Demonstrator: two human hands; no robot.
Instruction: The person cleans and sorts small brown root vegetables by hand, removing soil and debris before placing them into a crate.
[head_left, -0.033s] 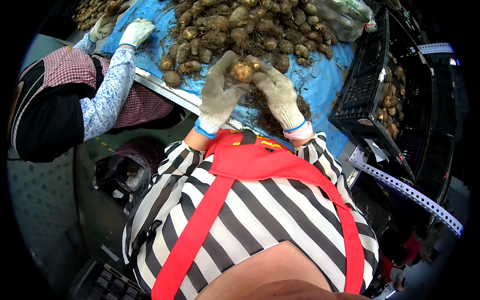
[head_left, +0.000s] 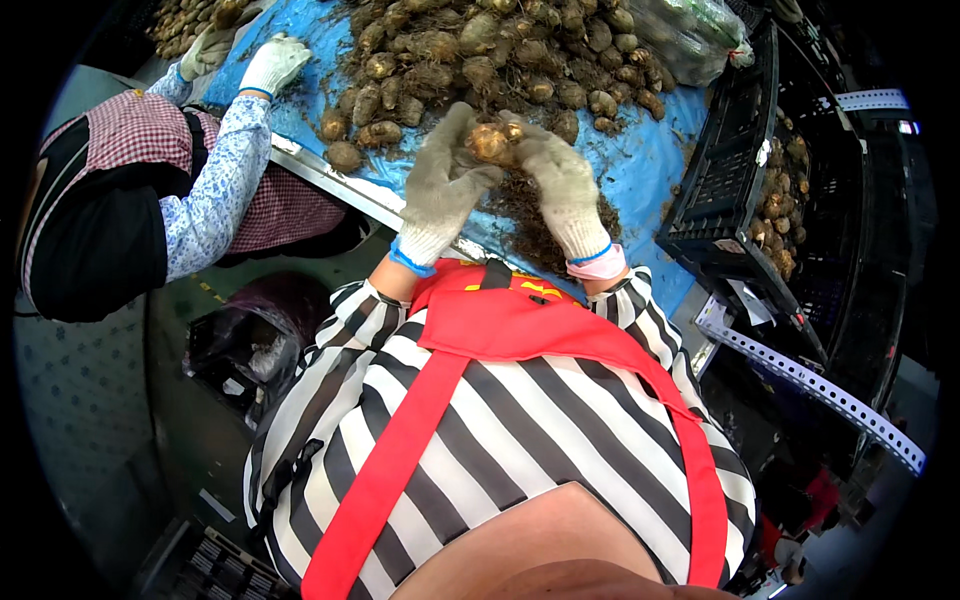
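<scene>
**A:** Head view, only one we've got. Your left hand and right hand are both in grey work gloves, and they're clasped together around one knobbly brown tuber, held up just above the desk with its blue sheet. Loose roots and dirt sit right under your hands.

**B:** So what's the risk there?

**A:** I'd guess the grip. Only your fingertips pinch it from both sides, and muddy gloves slide. If it pops out near the desk edge, it could roll off to the floor on your side. Also, the co-worker's gloved hand is working the same tuber pile, so you two might bump reaching in.

**B:** Containers?

**A:** Black plastic crate on your right, standing tilted against the desk. Through the slats you can see tubers in the crate, can't tell how full. A clear bag at the top right holds something greenish, too blurry to name. Down left there's a dark bin with a liner; its contents don't show.
</scene>
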